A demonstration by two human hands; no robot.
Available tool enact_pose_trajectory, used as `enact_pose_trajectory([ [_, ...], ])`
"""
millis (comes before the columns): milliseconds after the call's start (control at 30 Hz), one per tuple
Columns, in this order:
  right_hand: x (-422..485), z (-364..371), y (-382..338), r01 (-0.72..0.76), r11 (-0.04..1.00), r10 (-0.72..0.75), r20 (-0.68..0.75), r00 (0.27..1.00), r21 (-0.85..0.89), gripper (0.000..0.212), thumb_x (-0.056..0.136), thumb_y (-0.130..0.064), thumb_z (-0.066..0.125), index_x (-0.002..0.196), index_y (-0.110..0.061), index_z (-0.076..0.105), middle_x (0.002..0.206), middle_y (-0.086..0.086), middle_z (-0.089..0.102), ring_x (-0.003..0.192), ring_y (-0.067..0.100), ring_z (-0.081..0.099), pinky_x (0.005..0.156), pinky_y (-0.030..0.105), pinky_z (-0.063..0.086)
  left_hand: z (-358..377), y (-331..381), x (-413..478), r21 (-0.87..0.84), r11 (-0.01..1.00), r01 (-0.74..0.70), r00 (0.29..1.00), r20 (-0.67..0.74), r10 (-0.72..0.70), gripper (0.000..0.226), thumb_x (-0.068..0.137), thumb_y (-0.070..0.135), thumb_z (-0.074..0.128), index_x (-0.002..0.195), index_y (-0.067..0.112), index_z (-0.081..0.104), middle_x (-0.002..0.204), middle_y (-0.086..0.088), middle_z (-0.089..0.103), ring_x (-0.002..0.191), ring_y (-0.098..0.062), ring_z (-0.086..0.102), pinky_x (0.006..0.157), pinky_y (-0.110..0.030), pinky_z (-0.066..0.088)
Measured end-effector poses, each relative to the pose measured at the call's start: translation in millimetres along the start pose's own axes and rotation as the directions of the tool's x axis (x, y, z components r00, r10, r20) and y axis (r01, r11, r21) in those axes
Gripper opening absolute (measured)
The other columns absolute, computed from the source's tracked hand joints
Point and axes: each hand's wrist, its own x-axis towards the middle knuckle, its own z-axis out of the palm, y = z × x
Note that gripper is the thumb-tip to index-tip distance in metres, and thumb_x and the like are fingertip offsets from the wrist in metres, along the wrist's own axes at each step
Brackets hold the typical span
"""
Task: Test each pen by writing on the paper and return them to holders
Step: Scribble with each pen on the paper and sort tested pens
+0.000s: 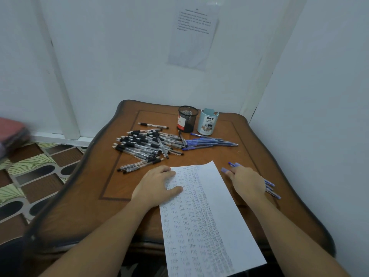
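Flat and spread, the left hand (159,181) pins the paper (201,216) to the bench (83,196); firm pressure there will stop the sheet skating. The right hand (247,181) curls over a small bunch of blue pens (270,184) just beside the sheet; singling out one, tip forward, would serve best. Beyond lie the black pens (143,144), then the mesh holder (186,118) and pale holder (207,124).

At the back of the table (229,156), left holder (186,119) and right holder (207,124) side by side. Just before them, large pile of pens (145,144) on the left and smaller row of pens (207,142) on the right, with lone pen (152,125) behind the pile. Nearer, paper (209,216) overhanging the near edge, left hand (157,182) flat on its far left corner, a few pens (139,165) just left of that, and bundle of pens (270,188) to the right under the right hand (247,180).
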Motion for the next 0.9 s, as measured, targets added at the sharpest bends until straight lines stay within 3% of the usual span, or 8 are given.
enact_pose_trajectory([
  [100,-4.7,-2.8,2.5,-0.084,0.996,0.085,0.043,0.995,-0.015,0.064,0.098,-0.067,0.032,0.140,-0.025,0.055,0.126,0.014,0.065,0.115,0.038,0.064,0.097,0.057,0.053,0.3,0.5,-0.7,-0.005,1.000,0.002,1.000,-0.005,-0.002,0.070,0.087,0.070,0.051,0.145,0.031,0.048,0.148,0.017,0.040,0.135,-0.005,0.035,0.109,-0.028,0.029],
  [267,-9.6,-9.2,11.1,-0.273,0.962,0.273,0.071,0.959,-0.016,0.085,0.086,-0.083,0.032,0.126,-0.013,0.060,0.130,0.018,0.062,0.123,0.044,0.057,0.105,0.063,0.043,-0.9,1.1,-1.2,0.002,1.000,0.005,1.000,-0.009,-0.005,0.070,0.088,0.070,0.051,0.145,0.031,0.048,0.149,0.016,0.041,0.135,-0.006,0.035,0.110,-0.029,0.030],
  [400,-15.1,-25.9,21.8,-0.163,0.987,0.163,0.001,0.987,-0.015,0.036,0.102,-0.035,0.048,0.130,-0.013,0.056,0.112,0.012,0.065,0.102,0.029,0.066,0.092,0.042,0.057,-0.6,1.4,-1.2,-0.004,1.000,0.003,1.000,-0.007,-0.003,0.070,0.087,0.070,0.052,0.145,0.031,0.049,0.148,0.016,0.041,0.135,-0.006,0.035,0.110,-0.028,0.029],
  [467,-15.1,-31.3,22.6,-0.015,0.990,0.021,-0.043,0.999,0.142,0.036,0.103,-0.017,0.052,0.139,-0.019,0.046,0.121,0.014,0.064,0.102,0.029,0.066,0.088,0.039,0.057,-0.3,1.1,-1.2,-0.011,1.000,0.004,1.000,-0.010,-0.004,0.069,0.087,0.069,0.052,0.145,0.031,0.049,0.148,0.016,0.041,0.135,-0.006,0.035,0.110,-0.029,0.029],
  [533,-15.9,-33.8,17.3,0.085,0.852,-0.033,-0.110,0.993,0.516,0.025,0.104,-0.008,0.047,0.126,-0.017,0.055,0.108,0.012,0.067,0.090,0.024,0.066,0.075,0.037,0.060,-0.1,1.1,-1.3,-0.015,1.000,0.001,1.000,-0.014,-0.002,0.069,0.087,0.069,0.053,0.145,0.031,0.049,0.148,0.016,0.041,0.135,-0.006,0.035,0.109,-0.029,0.029],
  [667,-18.6,-35.6,-14.5,0.024,0.284,-0.014,-0.020,1.000,0.959,0.022,0.099,-0.002,0.045,0.098,-0.014,0.063,0.094,0.012,0.072,0.081,0.022,0.067,0.061,0.032,0.054,0.2,0.4,-1.4,-0.020,1.000,-0.002,1.000,-0.015,0.002,0.070,0.087,0.070,0.053,0.144,0.030,0.050,0.147,0.016,0.042,0.134,-0.006,0.036,0.110,-0.030,0.030],
  [767,-15.1,-17.3,-33.2,0.062,0.251,-0.103,-0.037,0.994,0.966,0.010,0.101,-0.017,0.055,0.092,-0.012,0.056,0.084,0.011,0.071,0.077,0.023,0.065,0.056,0.031,0.047,0.5,0.2,-0.8,-0.025,1.000,-0.002,1.000,-0.020,0.001,0.069,0.086,0.070,0.053,0.144,0.031,0.050,0.147,0.017,0.042,0.134,-0.005,0.036,0.110,-0.029,0.030],
  [900,-4.3,2.0,-55.1,0.022,0.229,-0.111,0.004,0.994,0.973,0.045,0.109,-0.036,0.035,0.092,-0.006,0.064,0.068,0.008,0.060,0.058,0.014,0.052,0.047,0.026,0.037,1.3,-0.9,0.4,-0.035,0.999,-0.008,1.000,-0.029,0.007,0.069,0.086,0.070,0.054,0.143,0.031,0.051,0.146,0.017,0.042,0.133,-0.004,0.036,0.109,-0.029,0.030],
])
